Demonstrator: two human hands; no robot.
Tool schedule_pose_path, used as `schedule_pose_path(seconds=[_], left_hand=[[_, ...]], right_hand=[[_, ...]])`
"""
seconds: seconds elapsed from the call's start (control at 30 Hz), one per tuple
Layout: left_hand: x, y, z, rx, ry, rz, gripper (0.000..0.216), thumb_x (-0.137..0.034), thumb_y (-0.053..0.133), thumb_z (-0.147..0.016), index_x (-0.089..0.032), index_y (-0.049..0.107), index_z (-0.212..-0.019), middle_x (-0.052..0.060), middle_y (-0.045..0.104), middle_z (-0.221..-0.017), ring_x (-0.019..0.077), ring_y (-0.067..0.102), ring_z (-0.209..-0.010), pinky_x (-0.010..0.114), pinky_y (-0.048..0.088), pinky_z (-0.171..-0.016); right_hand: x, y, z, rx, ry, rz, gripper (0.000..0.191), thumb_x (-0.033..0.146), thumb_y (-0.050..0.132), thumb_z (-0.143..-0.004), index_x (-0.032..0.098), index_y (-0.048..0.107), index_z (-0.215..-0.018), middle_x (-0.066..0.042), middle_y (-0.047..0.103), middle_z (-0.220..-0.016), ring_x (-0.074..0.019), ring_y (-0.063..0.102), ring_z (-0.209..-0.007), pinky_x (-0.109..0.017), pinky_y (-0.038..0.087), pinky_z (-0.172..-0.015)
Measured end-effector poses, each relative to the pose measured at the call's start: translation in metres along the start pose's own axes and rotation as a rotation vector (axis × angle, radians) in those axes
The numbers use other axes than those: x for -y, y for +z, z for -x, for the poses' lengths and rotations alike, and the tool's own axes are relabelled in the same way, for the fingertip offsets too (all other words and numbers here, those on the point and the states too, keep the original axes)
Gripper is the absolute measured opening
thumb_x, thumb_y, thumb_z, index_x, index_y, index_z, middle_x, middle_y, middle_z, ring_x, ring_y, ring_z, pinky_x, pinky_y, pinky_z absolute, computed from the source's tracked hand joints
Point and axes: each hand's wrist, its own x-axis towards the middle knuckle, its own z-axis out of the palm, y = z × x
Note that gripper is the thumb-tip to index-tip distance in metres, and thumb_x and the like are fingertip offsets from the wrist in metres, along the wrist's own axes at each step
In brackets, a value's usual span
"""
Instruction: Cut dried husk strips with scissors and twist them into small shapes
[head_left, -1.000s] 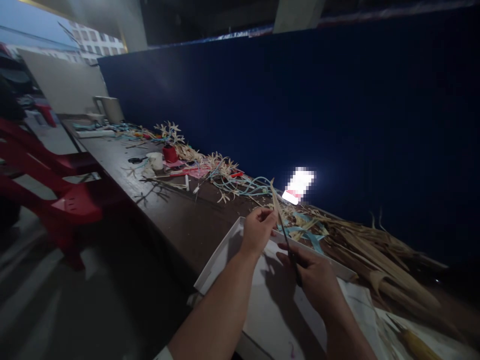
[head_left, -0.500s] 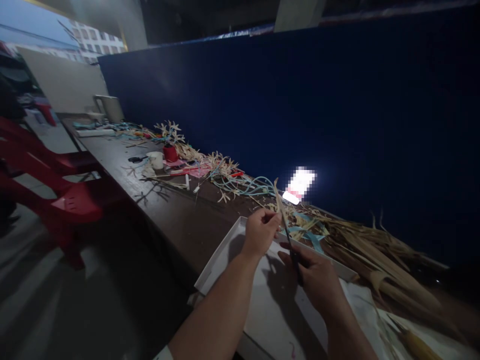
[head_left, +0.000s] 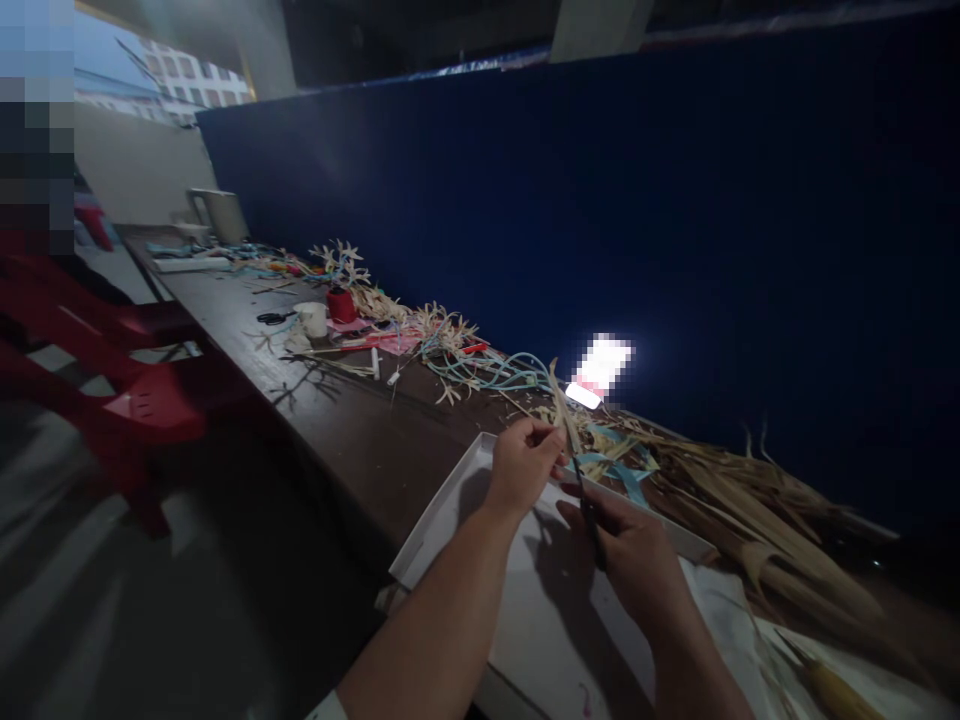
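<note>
My left hand (head_left: 523, 463) pinches a narrow dried straw strip (head_left: 559, 390) that stands up from its fingers. Just right of it, my right hand (head_left: 630, 550) is closed round the dark handles of a pair of scissors (head_left: 585, 495), whose blades reach up to the strip near my left fingertips. Both hands hover over a white shallow tray (head_left: 442, 510) at the near edge of a long dark table (head_left: 337, 420).
Dried husks (head_left: 757, 510) are heaped to the right of the tray. Further along the table lie blue cords (head_left: 487, 372), straw flowers (head_left: 442, 325), a red cup (head_left: 340, 305), a white cup (head_left: 313, 320) and black scissors (head_left: 271, 320). Red plastic chairs (head_left: 127, 400) stand left. A blue wall backs the table.
My left hand and the strip have shifted slightly right and down toward the scissors. My right hand has barely moved.
</note>
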Motion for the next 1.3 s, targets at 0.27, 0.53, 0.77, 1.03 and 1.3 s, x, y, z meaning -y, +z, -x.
schedule_pose_path(seconds=[0.27,0.53,0.77,1.03,1.3], left_hand=[[-0.0006,0.0000,0.0005,0.016,-0.015,-0.010,0.020,-0.033,0.061,-0.071,-0.014,0.056,-0.073,-0.001,0.056,-0.054,0.0095,0.053,-0.047,0.020,0.046,-0.042],[-0.0032,-0.0005,-0.0007,-0.019,-0.012,-0.022,0.020,-0.034,0.061,-0.069,-0.015,0.056,-0.072,-0.003,0.050,-0.054,0.0073,0.048,-0.045,0.017,0.042,-0.037],[0.0010,-0.0008,-0.0075,-0.082,0.025,0.046,0.021,-0.034,0.061,-0.070,-0.014,0.056,-0.076,-0.004,0.050,-0.053,0.0076,0.048,-0.046,0.018,0.044,-0.039],[0.0005,-0.0013,-0.0042,-0.046,-0.008,0.028,0.019,-0.032,0.061,-0.070,-0.013,0.056,-0.072,-0.002,0.053,-0.051,0.0090,0.052,-0.046,0.020,0.047,-0.041],[-0.0011,0.0004,-0.0031,-0.039,-0.032,0.041,0.018,-0.030,0.062,-0.069,-0.013,0.056,-0.071,-0.002,0.055,-0.052,0.0093,0.054,-0.045,0.021,0.049,-0.044]], right_hand=[[-0.0051,-0.0010,-0.0018,-0.015,-0.017,0.027,0.041,0.041,0.065,-0.070,0.019,0.069,-0.104,-0.009,0.070,-0.097,-0.0263,0.062,-0.093,-0.035,0.048,-0.079],[-0.0044,-0.0009,0.0001,-0.003,0.031,0.025,0.042,0.042,0.064,-0.069,0.019,0.070,-0.103,-0.006,0.071,-0.085,-0.0257,0.064,-0.084,-0.031,0.051,-0.066],[-0.0058,0.0000,-0.0007,0.023,0.085,0.061,0.043,0.040,0.066,-0.067,0.017,0.070,-0.103,-0.004,0.071,-0.075,-0.0236,0.063,-0.073,-0.027,0.048,-0.055],[-0.0089,-0.0001,-0.0004,0.007,0.063,0.051,0.042,0.035,0.066,-0.068,0.017,0.068,-0.106,-0.004,0.071,-0.080,-0.0231,0.063,-0.079,-0.026,0.048,-0.060],[-0.0073,-0.0002,-0.0017,0.012,0.017,0.066,0.042,0.035,0.064,-0.070,0.017,0.068,-0.108,-0.006,0.071,-0.084,-0.0238,0.064,-0.078,-0.029,0.050,-0.063]])
